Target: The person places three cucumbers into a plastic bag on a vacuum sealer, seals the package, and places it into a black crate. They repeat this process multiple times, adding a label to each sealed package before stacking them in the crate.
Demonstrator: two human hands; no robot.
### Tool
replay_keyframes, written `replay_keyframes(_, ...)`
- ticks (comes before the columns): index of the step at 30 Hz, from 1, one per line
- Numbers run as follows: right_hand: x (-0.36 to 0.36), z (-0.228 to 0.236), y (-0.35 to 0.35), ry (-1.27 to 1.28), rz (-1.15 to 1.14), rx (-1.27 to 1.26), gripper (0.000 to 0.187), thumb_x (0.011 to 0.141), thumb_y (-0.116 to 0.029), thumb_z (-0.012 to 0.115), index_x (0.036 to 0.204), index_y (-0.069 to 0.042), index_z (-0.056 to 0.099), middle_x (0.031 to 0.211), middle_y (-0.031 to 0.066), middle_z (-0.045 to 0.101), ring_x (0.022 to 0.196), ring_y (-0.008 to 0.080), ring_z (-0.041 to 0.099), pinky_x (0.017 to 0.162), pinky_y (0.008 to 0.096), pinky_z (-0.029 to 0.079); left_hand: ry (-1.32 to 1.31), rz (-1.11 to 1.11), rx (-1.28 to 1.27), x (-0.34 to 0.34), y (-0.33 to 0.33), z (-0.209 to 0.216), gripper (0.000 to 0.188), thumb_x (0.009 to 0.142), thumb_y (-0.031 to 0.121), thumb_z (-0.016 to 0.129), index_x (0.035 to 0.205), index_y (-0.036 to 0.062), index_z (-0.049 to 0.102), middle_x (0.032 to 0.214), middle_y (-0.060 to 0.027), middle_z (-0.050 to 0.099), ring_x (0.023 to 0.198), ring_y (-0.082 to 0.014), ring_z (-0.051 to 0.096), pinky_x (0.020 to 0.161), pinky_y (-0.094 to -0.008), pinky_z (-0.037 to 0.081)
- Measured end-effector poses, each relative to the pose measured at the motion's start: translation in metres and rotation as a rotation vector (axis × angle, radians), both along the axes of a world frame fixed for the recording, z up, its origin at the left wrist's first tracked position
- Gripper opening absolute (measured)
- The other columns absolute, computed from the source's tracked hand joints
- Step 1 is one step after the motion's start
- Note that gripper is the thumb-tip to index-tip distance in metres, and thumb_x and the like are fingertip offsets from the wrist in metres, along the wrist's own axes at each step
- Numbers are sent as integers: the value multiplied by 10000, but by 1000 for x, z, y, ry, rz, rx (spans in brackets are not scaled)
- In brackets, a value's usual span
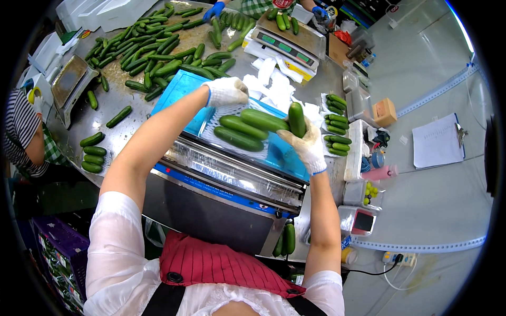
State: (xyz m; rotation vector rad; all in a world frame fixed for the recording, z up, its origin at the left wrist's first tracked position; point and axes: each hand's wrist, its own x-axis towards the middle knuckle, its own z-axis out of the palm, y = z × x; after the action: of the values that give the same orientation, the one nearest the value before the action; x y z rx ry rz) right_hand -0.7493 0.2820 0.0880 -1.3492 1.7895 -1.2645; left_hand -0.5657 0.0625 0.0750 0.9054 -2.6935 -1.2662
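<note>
Red apron (226, 263); left hand (227, 92) curled, right hand (307, 147) gripping cucumber (297, 120).

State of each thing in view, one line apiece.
Right hand: gloved, closed on cucumber
Left hand: gloved, curled, grip unclear
Three cucumbers: lying side by side on white tray
Far scale: displays lit, loaded
Clipboard: holding paper
Power strip: black plug inserted

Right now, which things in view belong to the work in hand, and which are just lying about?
Seemingly in use:
- right hand, gripping a cucumber
- left hand, gloved
- three cucumbers on white netting
- wrapping machine

Apparently just lying about:
- clipboard
- pink bottle
- power strip
</note>
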Motion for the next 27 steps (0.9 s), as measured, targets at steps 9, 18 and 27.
replay_keyframes(9,20,-21,-49,267,174,52,454,776,-225,792,1160,-41,634,998,134,697,940,232,668,857,346,517,73,-278,-83,-1,-15,-9,375,837,325,628,1064,37,704,1013,-131,711,892,-214,650,801,-327,506)
replay_keyframes(18,-6,-21,4,-35,-205,59,398,810,-185,782,1113,7,610,928,65,674,803,132,608,761,283,506,345,360,-92,63,5,5,309,903,245,609,1075,-3,678,963,-107,701,880,-164,646,811,-293,508)
replay_keyframes(27,45,-14,27,38,-57,125,426,789,-196,801,1128,-6,626,960,93,699,873,152,647,810,296,517,57,214,-161,96,88,16,471,717,336,821,1030,43,626,959,-117,691,880,-243,675,799,-333,527)
